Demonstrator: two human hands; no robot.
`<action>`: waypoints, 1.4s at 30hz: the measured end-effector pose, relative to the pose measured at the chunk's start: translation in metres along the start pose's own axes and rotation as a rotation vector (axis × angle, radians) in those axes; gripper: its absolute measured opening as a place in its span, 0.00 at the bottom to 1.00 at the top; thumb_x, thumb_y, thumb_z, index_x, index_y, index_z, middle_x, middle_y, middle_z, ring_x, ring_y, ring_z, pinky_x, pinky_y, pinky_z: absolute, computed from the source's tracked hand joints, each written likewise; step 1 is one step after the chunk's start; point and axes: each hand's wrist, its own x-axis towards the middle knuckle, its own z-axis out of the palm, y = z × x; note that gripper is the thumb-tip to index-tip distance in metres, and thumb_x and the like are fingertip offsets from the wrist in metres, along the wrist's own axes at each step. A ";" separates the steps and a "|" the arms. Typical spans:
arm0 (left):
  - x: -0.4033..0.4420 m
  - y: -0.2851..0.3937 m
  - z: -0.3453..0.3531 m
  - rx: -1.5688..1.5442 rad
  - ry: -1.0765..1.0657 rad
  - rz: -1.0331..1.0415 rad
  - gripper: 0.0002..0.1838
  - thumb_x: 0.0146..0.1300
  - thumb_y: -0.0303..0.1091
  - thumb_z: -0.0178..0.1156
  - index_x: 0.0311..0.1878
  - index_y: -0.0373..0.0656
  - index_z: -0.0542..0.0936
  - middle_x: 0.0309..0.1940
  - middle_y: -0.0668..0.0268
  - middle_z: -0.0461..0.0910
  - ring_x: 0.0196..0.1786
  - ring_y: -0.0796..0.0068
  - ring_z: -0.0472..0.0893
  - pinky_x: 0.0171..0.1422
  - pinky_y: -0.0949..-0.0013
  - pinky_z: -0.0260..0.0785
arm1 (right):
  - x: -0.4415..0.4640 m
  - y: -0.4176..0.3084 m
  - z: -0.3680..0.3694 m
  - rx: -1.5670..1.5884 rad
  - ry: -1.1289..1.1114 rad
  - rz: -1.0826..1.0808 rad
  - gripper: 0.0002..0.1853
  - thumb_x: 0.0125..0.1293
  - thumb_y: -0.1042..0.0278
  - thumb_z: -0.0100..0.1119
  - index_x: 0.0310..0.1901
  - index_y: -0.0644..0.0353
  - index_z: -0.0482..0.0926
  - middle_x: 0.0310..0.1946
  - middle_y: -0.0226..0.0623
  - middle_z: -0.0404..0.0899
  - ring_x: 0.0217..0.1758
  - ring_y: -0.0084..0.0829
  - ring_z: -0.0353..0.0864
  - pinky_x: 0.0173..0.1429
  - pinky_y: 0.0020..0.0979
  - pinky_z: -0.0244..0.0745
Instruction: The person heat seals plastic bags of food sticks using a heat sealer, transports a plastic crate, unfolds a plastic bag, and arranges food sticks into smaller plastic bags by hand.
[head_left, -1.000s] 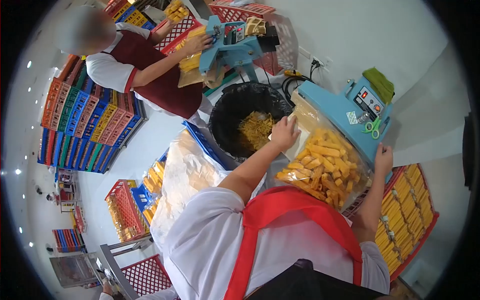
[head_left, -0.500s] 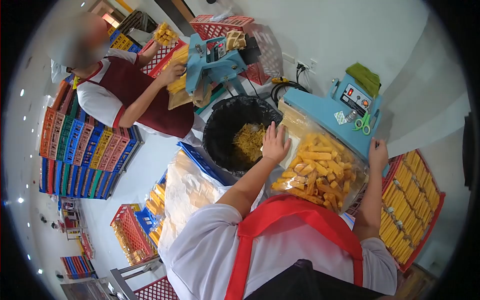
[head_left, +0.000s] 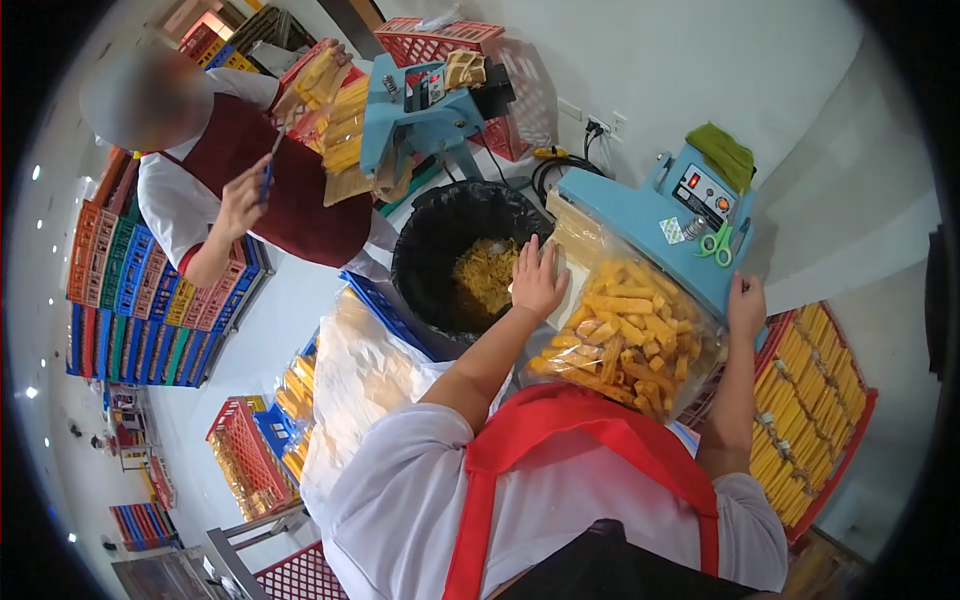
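Observation:
A clear plastic bag (head_left: 640,335) full of yellow-orange snack sticks lies against my front, its upper edge along the jaw of a blue heat sealer (head_left: 640,215). My left hand (head_left: 540,280) rests with fingers spread by the bag's left side, on the pale ledge of the sealer. At the sealer's right end, my right hand (head_left: 746,305) has its fingers curled closed beside the bag's corner; what they grip is hidden. Green-handled scissors (head_left: 716,243) and a small white-green packet (head_left: 671,231) lie on top of the sealer, near a green cloth (head_left: 720,157).
A black-lined bin (head_left: 425,245) with yellow scraps stands left of the sealer. Across it, a co-worker in a maroon apron (head_left: 300,190) holds a blue-handled tool and a bag near a second blue sealer (head_left: 425,125). A red crate (head_left: 870,420) of packed sticks is at right.
The co-worker's one hand has drawn back from the second sealer and now holds up a blue-handled tool. My hands and the bag keep their places; the view shifts slightly.

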 end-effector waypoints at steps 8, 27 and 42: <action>-0.001 0.002 -0.002 -0.015 -0.010 -0.004 0.30 0.53 0.46 0.50 0.58 0.45 0.60 0.60 0.49 0.53 0.62 0.50 0.54 0.62 0.53 0.47 | -0.001 0.003 0.002 0.016 -0.024 0.002 0.18 0.57 0.51 0.48 0.31 0.61 0.75 0.29 0.45 0.75 0.34 0.46 0.73 0.36 0.40 0.66; -0.001 -0.001 0.001 -0.011 -0.051 -0.006 0.29 0.54 0.48 0.47 0.59 0.45 0.60 0.62 0.50 0.51 0.63 0.51 0.52 0.63 0.54 0.45 | 0.000 0.003 0.000 0.022 -0.039 0.004 0.18 0.57 0.53 0.48 0.33 0.62 0.75 0.32 0.45 0.75 0.36 0.45 0.73 0.38 0.39 0.66; -0.001 0.000 0.000 -0.001 -0.028 0.002 0.27 0.54 0.47 0.48 0.57 0.47 0.62 0.60 0.50 0.53 0.62 0.51 0.54 0.63 0.55 0.46 | -0.001 0.002 0.001 0.020 -0.036 0.013 0.18 0.57 0.52 0.48 0.32 0.60 0.75 0.32 0.45 0.75 0.35 0.45 0.73 0.38 0.39 0.66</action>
